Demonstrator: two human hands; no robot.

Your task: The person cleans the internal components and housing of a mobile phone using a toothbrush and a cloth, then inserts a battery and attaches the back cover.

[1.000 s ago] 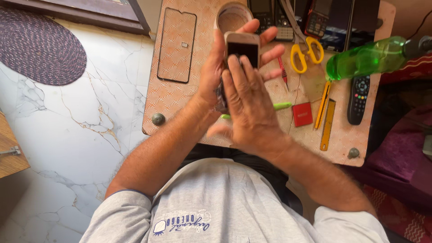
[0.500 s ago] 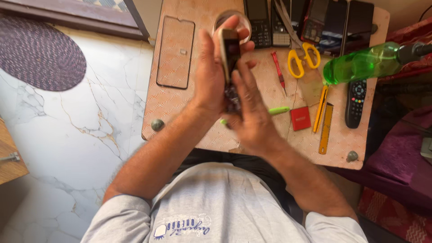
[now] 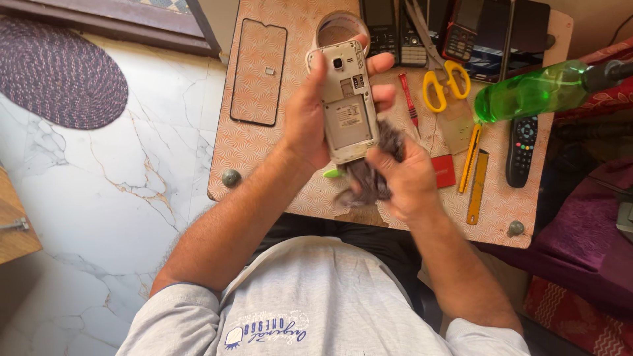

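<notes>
My left hand (image 3: 315,112) grips a white smartphone (image 3: 346,105) with its back cover off, the open back facing up. The phone is held above a low patterned table (image 3: 264,151). My right hand (image 3: 405,175) clutches a dark grey cloth (image 3: 369,178) just under the phone's lower end, and the cloth touches that end. A roll of clear tape (image 3: 339,26) lies on the table behind the phone.
On the table lie a black screen frame (image 3: 258,71), several phones (image 3: 395,26) at the back, yellow-handled scissors (image 3: 445,79), a red screwdriver (image 3: 409,99), a green bottle (image 3: 534,92), a black remote (image 3: 522,150), a yellow ruler (image 3: 478,188) and a red card (image 3: 443,170). A purple mat (image 3: 56,72) lies on the marble floor.
The phone has been turned over in my left hand: its screen faced up before, its open back faces up now. My right hand has dropped from the phone's face to its lower end with the cloth.
</notes>
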